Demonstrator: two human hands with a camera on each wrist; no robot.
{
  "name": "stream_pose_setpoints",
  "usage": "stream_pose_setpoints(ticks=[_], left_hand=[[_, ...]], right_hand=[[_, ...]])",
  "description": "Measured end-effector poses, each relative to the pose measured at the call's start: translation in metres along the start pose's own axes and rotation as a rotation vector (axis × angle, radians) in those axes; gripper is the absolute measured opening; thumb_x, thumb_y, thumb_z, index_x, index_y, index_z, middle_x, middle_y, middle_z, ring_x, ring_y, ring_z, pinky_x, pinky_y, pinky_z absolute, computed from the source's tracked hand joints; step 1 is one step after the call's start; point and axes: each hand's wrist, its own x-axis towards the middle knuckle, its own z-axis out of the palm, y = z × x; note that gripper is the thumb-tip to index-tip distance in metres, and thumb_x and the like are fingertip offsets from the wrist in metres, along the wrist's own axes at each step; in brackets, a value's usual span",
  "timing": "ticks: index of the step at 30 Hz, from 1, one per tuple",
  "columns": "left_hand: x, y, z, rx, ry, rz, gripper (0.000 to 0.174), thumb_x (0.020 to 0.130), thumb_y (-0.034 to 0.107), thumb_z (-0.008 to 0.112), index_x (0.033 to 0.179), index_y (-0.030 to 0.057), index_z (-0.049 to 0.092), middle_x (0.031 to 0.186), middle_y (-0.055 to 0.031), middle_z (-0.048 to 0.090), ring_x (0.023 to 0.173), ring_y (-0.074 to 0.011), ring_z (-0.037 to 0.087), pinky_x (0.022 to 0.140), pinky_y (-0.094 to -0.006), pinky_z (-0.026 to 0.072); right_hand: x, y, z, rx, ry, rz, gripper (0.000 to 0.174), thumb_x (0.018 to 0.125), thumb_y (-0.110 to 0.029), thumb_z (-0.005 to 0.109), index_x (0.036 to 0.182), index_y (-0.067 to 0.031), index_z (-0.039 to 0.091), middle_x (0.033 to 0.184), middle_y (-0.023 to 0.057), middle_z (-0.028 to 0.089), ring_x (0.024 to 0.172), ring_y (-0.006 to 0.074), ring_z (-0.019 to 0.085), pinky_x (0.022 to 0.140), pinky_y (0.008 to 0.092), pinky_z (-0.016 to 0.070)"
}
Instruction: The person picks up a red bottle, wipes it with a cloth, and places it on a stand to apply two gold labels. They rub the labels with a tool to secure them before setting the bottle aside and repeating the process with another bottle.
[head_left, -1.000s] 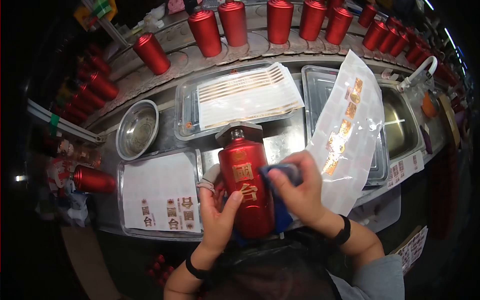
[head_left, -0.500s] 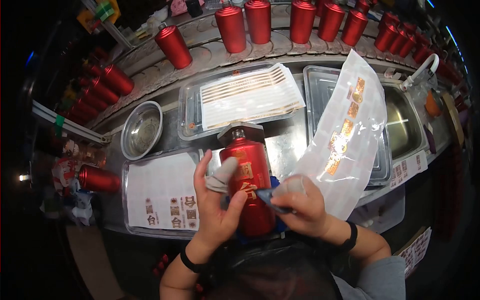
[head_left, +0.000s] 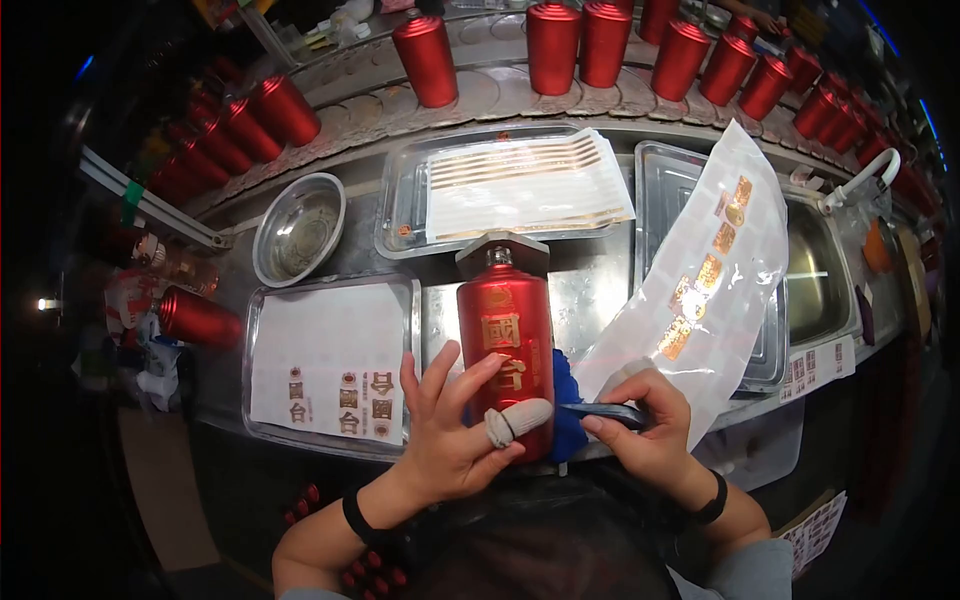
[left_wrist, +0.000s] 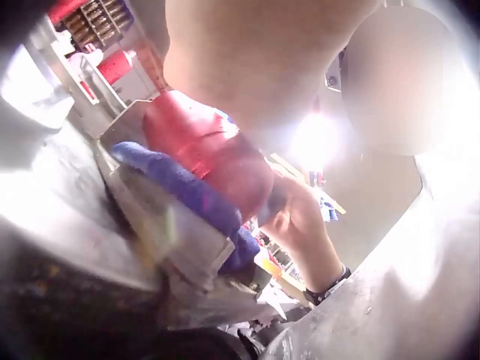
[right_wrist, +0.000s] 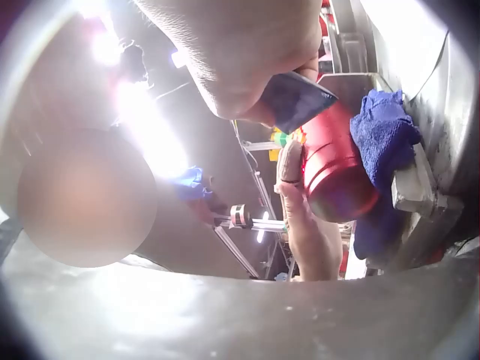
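Observation:
A red bottle (head_left: 476, 345) with gold characters lies on its back in a holder, its neck toward the far side, a blue cloth (head_left: 568, 415) under it. My left hand (head_left: 450, 450) has its fingers spread over the bottle's lower half; its cot-covered finger (head_left: 522, 419) lies across the red surface. To the right, my right hand (head_left: 655, 425) pinches a dark, flat scraper (head_left: 606, 410), its tip at the bottle's right side. The right wrist view shows the scraper (right_wrist: 292, 105) as a thin blade beside the bottle (right_wrist: 337, 169).
A tray with a character sticker sheet (head_left: 325, 340) stands left, below a metal bowl (head_left: 300, 235). Striped gold sheets (head_left: 525, 185) lie in the far tray. A clear sheet with gold stickers (head_left: 700, 280) leans right, near the sink (head_left: 815, 280). Red bottles (head_left: 425, 65) line the conveyor.
My left hand has shifted down the bottle and spread its fingers. The right hand has drawn the scraper off the characters to the bottle's right side. Conveyor bottles have moved right.

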Motion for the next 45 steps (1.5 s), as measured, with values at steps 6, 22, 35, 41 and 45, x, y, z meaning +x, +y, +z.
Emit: stream_pose_setpoints(ticks=[6, 22, 35, 41, 45], left_hand=[[0.025, -0.024, -0.007, -0.075, 0.082, -0.117, 0.04, 0.096, 0.047, 0.049, 0.118, 0.0226, 0.072, 0.151, -0.0164, 0.031, 0.143, -0.041, 0.019, 0.115, -0.0591, 0.0007], [0.022, -0.033, -0.001, -0.132, 0.181, -0.132, 0.034, 0.093, 0.041, 0.058, 0.117, 0.0219, 0.073, 0.15, -0.0146, 0.034, 0.141, -0.0392, 0.025, 0.113, -0.0639, 0.0037], [0.012, -0.02, -0.002, -0.142, 0.063, -0.055, 0.031, 0.093, 0.046, 0.057, 0.118, 0.0337, 0.071, 0.152, -0.011, 0.034, 0.144, -0.0384, 0.018, 0.112, -0.0649, -0.0026], [0.0, -0.017, -0.003, -0.14, 0.105, -0.052, 0.032, 0.092, 0.046, 0.059, 0.119, 0.0345, 0.07, 0.151, -0.0104, 0.035, 0.141, -0.0389, 0.024, 0.113, -0.0651, 0.0034], [0.027, -0.038, 0.002, -0.166, 0.189, -0.132, 0.033, 0.094, 0.047, 0.057, 0.119, 0.0319, 0.07, 0.151, -0.0114, 0.035, 0.142, -0.039, 0.024, 0.113, -0.0648, 0.002]], right_hand=[[0.004, -0.005, 0.016, -0.017, -0.007, -0.035, 0.021, 0.076, -0.004, 0.08, 0.087, -0.002, 0.062, 0.08, 0.0079, 0.065, 0.071, 0.0154, 0.061, 0.065, 0.0266, 0.047], [-0.005, 0.006, 0.025, 0.055, 0.014, -0.012, 0.02, 0.08, -0.004, 0.078, 0.087, -0.0014, 0.059, 0.082, 0.0075, 0.063, 0.07, 0.0123, 0.059, 0.063, 0.025, 0.0451], [-0.011, -0.001, 0.024, -0.044, 0.001, -0.034, 0.022, 0.079, -0.003, 0.079, 0.087, -0.0014, 0.058, 0.081, 0.0069, 0.065, 0.07, 0.0119, 0.06, 0.064, 0.0246, 0.0456], [-0.004, -0.005, 0.023, -0.019, -0.037, -0.065, 0.021, 0.079, -0.003, 0.079, 0.088, -0.0007, 0.06, 0.081, 0.007, 0.066, 0.072, 0.0124, 0.061, 0.065, 0.0247, 0.0465], [0.005, -0.015, 0.026, -0.017, -0.024, -0.053, 0.022, 0.079, -0.006, 0.08, 0.091, 0.0002, 0.063, 0.082, 0.0075, 0.066, 0.072, 0.0132, 0.062, 0.066, 0.0248, 0.0474]])
